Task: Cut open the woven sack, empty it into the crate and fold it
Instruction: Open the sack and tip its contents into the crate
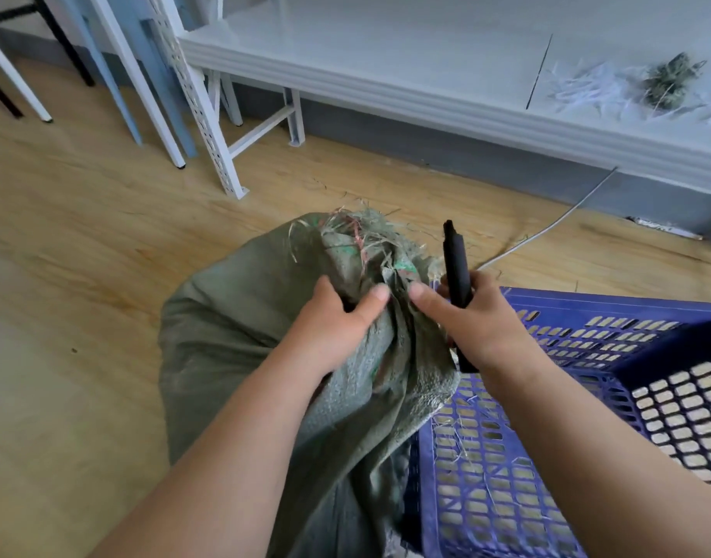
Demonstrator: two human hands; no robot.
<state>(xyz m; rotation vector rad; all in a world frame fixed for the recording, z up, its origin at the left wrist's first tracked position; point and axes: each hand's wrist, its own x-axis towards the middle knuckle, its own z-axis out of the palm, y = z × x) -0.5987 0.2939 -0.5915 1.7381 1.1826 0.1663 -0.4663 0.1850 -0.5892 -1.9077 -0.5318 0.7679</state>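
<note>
Left hand [333, 320] gripping sack [233, 336] neck, right hand [478, 320] with black cutter [456, 271] alongside.

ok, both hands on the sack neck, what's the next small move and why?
Probably bring the black cutter in the right hand to the tied, frayed sack top: the left hand grips the neck, and the blue crate looks nearly empty.

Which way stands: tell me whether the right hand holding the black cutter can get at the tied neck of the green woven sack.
Probably yes: the right hand already touches the neck, nothing between.
</note>
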